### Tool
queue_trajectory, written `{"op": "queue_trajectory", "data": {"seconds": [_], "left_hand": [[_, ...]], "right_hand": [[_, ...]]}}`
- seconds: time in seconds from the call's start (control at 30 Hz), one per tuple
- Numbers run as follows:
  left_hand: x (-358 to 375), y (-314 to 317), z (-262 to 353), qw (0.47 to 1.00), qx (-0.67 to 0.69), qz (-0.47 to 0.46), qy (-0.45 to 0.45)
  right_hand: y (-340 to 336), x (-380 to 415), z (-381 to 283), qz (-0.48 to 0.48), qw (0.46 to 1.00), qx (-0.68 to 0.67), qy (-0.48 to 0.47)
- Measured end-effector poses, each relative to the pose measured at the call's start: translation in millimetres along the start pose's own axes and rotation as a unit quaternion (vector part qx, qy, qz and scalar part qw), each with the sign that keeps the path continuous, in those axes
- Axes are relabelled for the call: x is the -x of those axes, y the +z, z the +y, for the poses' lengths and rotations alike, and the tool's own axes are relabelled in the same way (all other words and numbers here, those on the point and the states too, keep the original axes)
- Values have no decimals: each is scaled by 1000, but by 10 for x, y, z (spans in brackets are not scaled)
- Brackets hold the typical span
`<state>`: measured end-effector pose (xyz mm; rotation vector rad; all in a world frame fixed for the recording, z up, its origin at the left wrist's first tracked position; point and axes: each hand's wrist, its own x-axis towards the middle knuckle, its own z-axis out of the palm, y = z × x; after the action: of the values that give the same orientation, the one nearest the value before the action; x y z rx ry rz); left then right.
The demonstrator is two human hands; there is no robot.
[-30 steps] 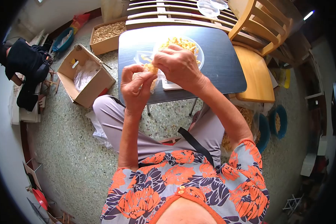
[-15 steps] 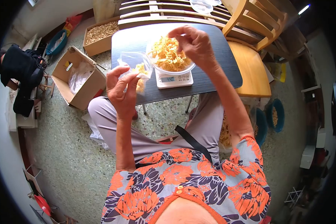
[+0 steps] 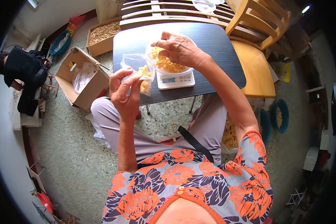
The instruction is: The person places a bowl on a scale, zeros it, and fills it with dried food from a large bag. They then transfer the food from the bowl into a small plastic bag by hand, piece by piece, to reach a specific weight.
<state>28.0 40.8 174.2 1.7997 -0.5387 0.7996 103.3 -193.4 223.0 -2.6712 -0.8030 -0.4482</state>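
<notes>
My left hand (image 3: 124,91) pinches the edge of a clear plastic bag (image 3: 132,59), with some pale yellow dried pieces (image 3: 144,71) inside. Above a bowl (image 3: 190,70) heaped with more yellow dried pieces (image 3: 170,66), my right hand (image 3: 179,48) hangs with its fingers drawn together, close to the bowl's left rim and the bag. What those fingertips hold is hidden. Under the bowl stands a white kitchen scale (image 3: 175,81), whose display seems to read 440.
All this stands on a dark small table (image 3: 212,48). A wooden chair (image 3: 252,71) is at the right, a cardboard box (image 3: 78,78) with plastic bags at the left. Behind it lies a box of brown chips (image 3: 104,33). Blue basins (image 3: 280,115) sit on the floor at right.
My right hand has come lower and moved left over the bowl, toward the bag. The left hand keeps its pinch on the bag.
</notes>
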Motion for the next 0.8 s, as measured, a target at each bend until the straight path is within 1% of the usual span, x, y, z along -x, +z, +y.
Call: {"op": "queue_trajectory", "data": {"seconds": [0.03,0.1,0.23,0.3,0.33,0.4,0.43,0.5,0.53,0.57,0.6,0.63,0.67,0.7,0.77,0.8], "left_hand": [[4,-11,0,1000,-2,-2,-3],[9,-21,-19,1000,-5,-3,-4],[-1,-38,-22,1000,-5,-8,-6],[-2,-30,-37,1000,-2,-5,-3],[-3,-27,-46,1000,0,-2,1],[-9,-20,-56,1000,6,2,-5],[-13,-17,-56,1000,13,4,-8],[-2,-10,-79,1000,14,4,-8],[-3,2,-88,1000,14,3,-8],[-2,11,-92,1000,15,3,-7],[1,14,-92,1000,16,1,-9],[-5,16,-90,1000,17,0,-10],[-17,17,-87,1000,17,0,-8],[-31,17,-72,1000,13,-6,-14],[-35,30,-58,1000,9,-15,-21],[-48,47,-61,1000,12,-20,-20]], "right_hand": [[21,-13,0,0,1000,-2,-1],[48,-45,-6,-31,998,49,35],[76,-18,33,-40,997,51,33],[80,25,58,39,999,1,-1],[67,42,73,38,999,1,-3],[37,90,101,124,992,5,6],[23,113,120,123,992,5,5],[-5,153,150,179,981,-71,38],[-14,168,157,189,972,-121,76],[-37,185,179,189,972,-120,76],[-85,191,175,187,934,-254,166],[-121,198,179,179,872,-382,250],[-88,213,245,212,835,-449,236],[-70,210,258,212,835,-449,236],[-31,233,281,267,763,-515,283],[-55,233,211,274,746,-526,305]]}}
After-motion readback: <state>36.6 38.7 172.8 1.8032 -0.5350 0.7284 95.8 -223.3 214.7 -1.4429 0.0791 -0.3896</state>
